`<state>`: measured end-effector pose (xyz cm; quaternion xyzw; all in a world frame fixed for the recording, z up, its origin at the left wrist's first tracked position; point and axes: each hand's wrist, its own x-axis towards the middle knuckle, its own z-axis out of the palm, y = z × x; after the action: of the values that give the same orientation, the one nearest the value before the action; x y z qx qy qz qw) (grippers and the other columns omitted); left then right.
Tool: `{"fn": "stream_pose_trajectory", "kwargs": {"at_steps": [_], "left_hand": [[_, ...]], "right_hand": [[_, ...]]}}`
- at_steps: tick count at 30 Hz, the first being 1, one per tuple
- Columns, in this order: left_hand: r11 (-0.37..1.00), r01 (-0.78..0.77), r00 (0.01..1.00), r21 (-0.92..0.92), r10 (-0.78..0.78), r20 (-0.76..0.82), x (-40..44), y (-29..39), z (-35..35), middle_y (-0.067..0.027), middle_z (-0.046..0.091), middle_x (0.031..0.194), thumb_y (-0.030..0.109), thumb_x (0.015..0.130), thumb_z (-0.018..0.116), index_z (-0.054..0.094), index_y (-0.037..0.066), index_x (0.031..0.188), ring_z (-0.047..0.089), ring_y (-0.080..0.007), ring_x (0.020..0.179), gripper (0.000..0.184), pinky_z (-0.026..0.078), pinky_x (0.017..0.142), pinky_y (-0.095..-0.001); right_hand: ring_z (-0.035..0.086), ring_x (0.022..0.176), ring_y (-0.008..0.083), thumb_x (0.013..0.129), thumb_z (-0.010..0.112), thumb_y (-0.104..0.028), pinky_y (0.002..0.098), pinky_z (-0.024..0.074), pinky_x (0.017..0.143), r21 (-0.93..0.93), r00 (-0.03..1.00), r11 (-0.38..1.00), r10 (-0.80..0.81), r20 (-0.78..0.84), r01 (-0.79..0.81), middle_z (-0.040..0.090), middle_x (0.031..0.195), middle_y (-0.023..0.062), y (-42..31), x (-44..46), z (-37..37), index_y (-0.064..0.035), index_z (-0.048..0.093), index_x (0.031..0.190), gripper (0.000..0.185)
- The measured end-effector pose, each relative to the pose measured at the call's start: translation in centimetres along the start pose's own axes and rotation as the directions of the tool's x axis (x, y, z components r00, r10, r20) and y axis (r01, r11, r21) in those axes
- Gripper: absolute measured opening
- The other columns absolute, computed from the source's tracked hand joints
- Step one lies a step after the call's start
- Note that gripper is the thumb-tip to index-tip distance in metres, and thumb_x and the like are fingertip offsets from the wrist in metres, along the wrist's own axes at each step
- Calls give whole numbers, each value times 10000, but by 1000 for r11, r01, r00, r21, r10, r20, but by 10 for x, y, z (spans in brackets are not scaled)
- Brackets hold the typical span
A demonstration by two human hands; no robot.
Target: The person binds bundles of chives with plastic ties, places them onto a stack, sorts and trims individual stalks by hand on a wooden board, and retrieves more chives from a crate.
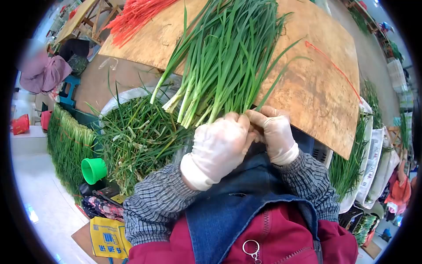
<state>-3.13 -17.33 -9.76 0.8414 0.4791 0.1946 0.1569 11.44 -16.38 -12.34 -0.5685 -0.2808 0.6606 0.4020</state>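
Our gloved left hand [220, 147] and right hand [276, 134]: together at frame centre, fingers curled, we cannot tell what they grip | green stalks [228, 66]: upper centre, on our counter [323, 88], cut ends beside our hands | red strips [138, 17]: upper left, on the counter | green cup [93, 171]: lower left.

Looks like a packing workshop for leafy greens [233, 57], judging by the plywood bench [325, 88], red strips [136, 20], tied bundles [70, 147] in a row, white crates [370, 160] and another person [46, 72].
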Motion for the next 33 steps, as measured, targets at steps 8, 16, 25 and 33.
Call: {"fn": "stream_pose_trajectory", "kwargs": {"at_steps": [8, 16, 25, 33], "left_hand": [[999, 30, 994, -12, -31, -107, 9, -9, 12, -147, 582, 760, 67, 730, 641, 550, 16, 865, 600, -288, 630, 170, 478, 547, -357], [966, -11, 898, -258, -104, -428, 5, -1, 17, -121, 603, 741, -44, 712, 633, 618, -12, 815, 588, -210, 652, 109, 463, 607, -284], [687, 263, 310, -677, -725, -615, -84, -45, -33, -13, 578, 700, 19, 782, 630, 612, 19, 828, 435, -66, 524, 49, 323, 469, -188], [986, 5, 839, 164, 85, -537, -44, -12, -8, -80, 556, 707, 148, 713, 716, 593, 73, 803, 549, -204, 547, 169, 447, 472, -288]], "right_hand": [[499, 515, 75, 833, 631, -195, 204, 383, 457, -128, 944, 939, -305, 130, 321, 592, 675, 44, -13, -9, -2, 26, 606, 813, 224], [495, 453, 80, 830, 603, -162, 184, 315, 380, 217, 993, 973, -97, 69, 80, 575, 611, 55, -12, 1, 8, 9, 602, 806, 173], [564, 596, 132, 851, 507, -179, 252, 444, 506, 155, 998, 987, -46, 45, 38, 607, 741, 99, -12, 3, -14, 32, 576, 888, 225], [572, 605, 162, 842, 519, -134, 286, 488, 522, 247, 994, 965, 70, 90, -90, 595, 751, 111, -3, 5, -9, 44, 567, 912, 197]]}}
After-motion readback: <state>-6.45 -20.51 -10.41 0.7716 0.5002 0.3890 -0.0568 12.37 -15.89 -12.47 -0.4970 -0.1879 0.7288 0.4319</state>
